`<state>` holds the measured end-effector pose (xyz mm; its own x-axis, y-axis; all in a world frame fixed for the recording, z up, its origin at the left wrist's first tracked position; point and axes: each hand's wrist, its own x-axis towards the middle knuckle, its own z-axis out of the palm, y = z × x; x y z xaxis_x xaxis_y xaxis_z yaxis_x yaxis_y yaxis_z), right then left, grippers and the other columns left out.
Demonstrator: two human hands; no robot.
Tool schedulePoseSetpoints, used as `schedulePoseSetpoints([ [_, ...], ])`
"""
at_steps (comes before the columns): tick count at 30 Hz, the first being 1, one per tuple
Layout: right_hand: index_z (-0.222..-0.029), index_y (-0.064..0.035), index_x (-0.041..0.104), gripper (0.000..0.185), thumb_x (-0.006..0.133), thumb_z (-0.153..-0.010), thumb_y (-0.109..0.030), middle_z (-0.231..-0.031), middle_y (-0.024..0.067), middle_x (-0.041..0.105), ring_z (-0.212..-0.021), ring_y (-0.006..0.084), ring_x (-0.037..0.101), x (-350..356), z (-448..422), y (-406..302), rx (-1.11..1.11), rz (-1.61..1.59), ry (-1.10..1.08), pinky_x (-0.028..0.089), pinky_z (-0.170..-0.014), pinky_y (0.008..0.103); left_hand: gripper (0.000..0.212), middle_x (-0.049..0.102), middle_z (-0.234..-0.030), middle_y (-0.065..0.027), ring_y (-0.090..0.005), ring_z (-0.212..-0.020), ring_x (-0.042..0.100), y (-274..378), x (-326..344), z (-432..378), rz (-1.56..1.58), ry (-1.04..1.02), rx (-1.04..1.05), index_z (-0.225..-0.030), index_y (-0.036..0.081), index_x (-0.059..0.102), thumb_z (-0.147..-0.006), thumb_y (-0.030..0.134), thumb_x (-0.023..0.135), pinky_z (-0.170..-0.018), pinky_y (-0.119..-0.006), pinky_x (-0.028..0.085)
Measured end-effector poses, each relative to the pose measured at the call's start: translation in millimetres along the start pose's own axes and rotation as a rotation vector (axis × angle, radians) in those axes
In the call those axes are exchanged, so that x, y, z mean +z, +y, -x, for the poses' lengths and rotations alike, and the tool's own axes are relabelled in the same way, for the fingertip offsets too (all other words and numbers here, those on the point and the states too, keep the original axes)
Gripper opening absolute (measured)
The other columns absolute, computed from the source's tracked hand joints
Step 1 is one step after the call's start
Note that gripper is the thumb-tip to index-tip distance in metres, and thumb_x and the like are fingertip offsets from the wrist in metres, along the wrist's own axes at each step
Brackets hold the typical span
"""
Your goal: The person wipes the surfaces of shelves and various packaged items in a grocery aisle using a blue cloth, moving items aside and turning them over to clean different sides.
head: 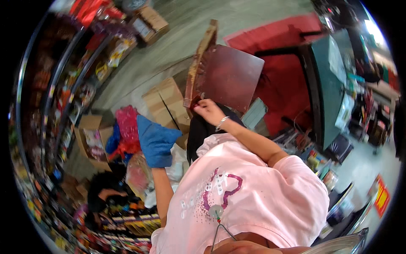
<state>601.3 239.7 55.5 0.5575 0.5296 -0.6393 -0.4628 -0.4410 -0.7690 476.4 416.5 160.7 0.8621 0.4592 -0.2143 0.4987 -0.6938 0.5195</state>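
Observation:
A blue cloth (157, 141) wraps my left hand, which is hidden beneath it; only the wrist and forearm show. The cloth is raised in front of me, left of my body. At the near corner of a worn wooden chair (233, 76), my right hand (209, 111) has its fingers curled against the end of the chair's edge; motion blurs the fingertips. The chair has a smooth reddish-brown seat, and its chipped, paint-worn back (201, 63) runs along the seat's left side. A bracelet circles my right wrist.
A closed cardboard box (168, 103) lies left of the chair. Pink and blue plastic bags (128, 123) and an open carton (92, 143) stand farther left, before stocked shelves (63, 85). A dark-framed green table (330, 82) stands to the right, over red matting (282, 85).

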Motion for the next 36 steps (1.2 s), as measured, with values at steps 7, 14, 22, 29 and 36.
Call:
schedulePoseSetpoints([
  [7, -0.133, -0.0078, 0.013, 0.098, 0.058, -0.065, -0.063, -0.130, 0.0247, 0.025, -0.120, 0.0326, 0.032, 74.6, -6.0, -24.3, 0.459, -1.528, -0.178, 0.033, -0.093, 0.0514, 0.016, 0.054, -0.069, -0.0063, -0.0183, -0.068, 0.054, 5.7, -10.3, -32.2, -0.535, -0.314, 0.427, -0.084, 0.003, 0.054, -0.074, 0.016, 0.056, -0.063, -0.031, 0.044],
  [14, -0.090, -0.0145, 0.051, 0.036, 0.046, -0.079, -0.049, -0.084, 0.0089, 0.054, -0.082, 0.0230, 0.056, 67.0, -73.2, -5.0, 0.423, -1.665, -0.024, 0.041, -0.085, 0.0472, 0.021, 0.060, -0.077, -0.0110, -0.0263, -0.074, 0.057, -17.9, -7.5, -15.8, -0.055, -0.001, 0.247, -0.086, 0.008, 0.059, -0.072, 0.023, 0.054, -0.065, -0.032, 0.045],
  [22, -0.077, -0.0114, 0.051, 0.029, 0.036, -0.086, -0.034, -0.068, 0.0067, 0.051, -0.060, 0.0202, 0.053, 28.8, -8.4, 14.3, 0.656, -1.540, 0.067, 0.050, -0.071, 0.0409, 0.026, 0.057, -0.065, -0.0063, -0.0188, -0.065, 0.056, 22.8, -26.7, -5.3, 0.013, 0.148, 0.286, -0.082, 0.004, 0.058, -0.068, 0.026, 0.061, -0.063, -0.031, 0.044],
  [29, -0.081, -0.0101, 0.053, 0.022, 0.040, -0.084, -0.027, -0.069, 0.0073, 0.048, -0.055, 0.0196, 0.047, -18.4, 75.1, 57.4, 0.674, -1.531, 0.185, 0.051, -0.065, 0.0408, 0.014, 0.052, -0.054, -0.0050, -0.0172, -0.053, 0.053, 46.2, 4.0, -59.4, -0.364, -0.172, 0.687, -0.073, 0.005, 0.057, -0.069, 0.018, 0.061, -0.050, -0.028, 0.042],
  [36, -0.076, -0.0074, 0.052, 0.019, 0.045, -0.081, -0.024, -0.058, 0.0067, 0.047, -0.049, 0.0180, 0.049, -47.6, 110.7, 39.9, 0.643, -1.504, 0.328, 0.053, -0.060, 0.0390, 0.029, 0.057, -0.083, -0.0025, -0.0163, -0.070, 0.055, 139.6, 53.2, -152.6, 0.916, -0.577, 0.317, -0.101, 0.002, 0.052, -0.082, 0.024, 0.052, -0.061, -0.028, 0.045],
])
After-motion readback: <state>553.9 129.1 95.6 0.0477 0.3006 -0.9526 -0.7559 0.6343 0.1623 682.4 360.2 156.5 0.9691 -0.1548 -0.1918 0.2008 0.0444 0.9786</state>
